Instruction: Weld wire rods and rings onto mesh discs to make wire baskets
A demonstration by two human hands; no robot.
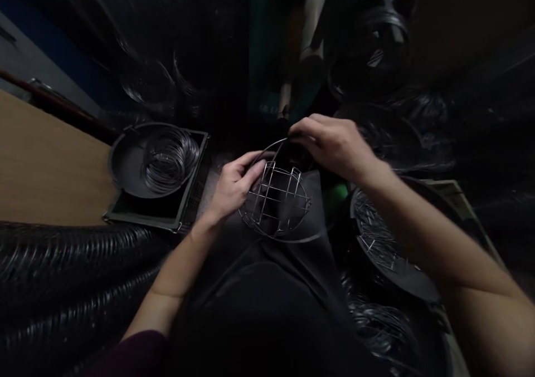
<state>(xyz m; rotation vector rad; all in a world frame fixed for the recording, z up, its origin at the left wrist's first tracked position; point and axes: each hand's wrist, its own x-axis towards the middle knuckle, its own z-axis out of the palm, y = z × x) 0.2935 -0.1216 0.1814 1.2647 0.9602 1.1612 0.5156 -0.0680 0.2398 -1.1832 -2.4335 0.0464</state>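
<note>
My left hand (239, 185) pinches the left edge of a round wire grille (278, 189), thumb on top. The grille is made of thin crossed rods with bent ends inside a round rim, and it rests over my dark-clad lap. My right hand (328, 140) is closed, fingertips pinched at the far end of a curved metal wire ring (273, 143), which arches up from the grille past my left fingers. Whether the ring is joined to the grille, I cannot tell.
A dark round pan (127, 168) at left holds a stack of wire rings (171, 160) and sits on a green-edged crate (142, 218). At right, another pan (412, 279) contains many short wire pieces. Below it lie more wire rings (380, 327). Bundles of shiny wire rings (75, 249) crowd the lower left.
</note>
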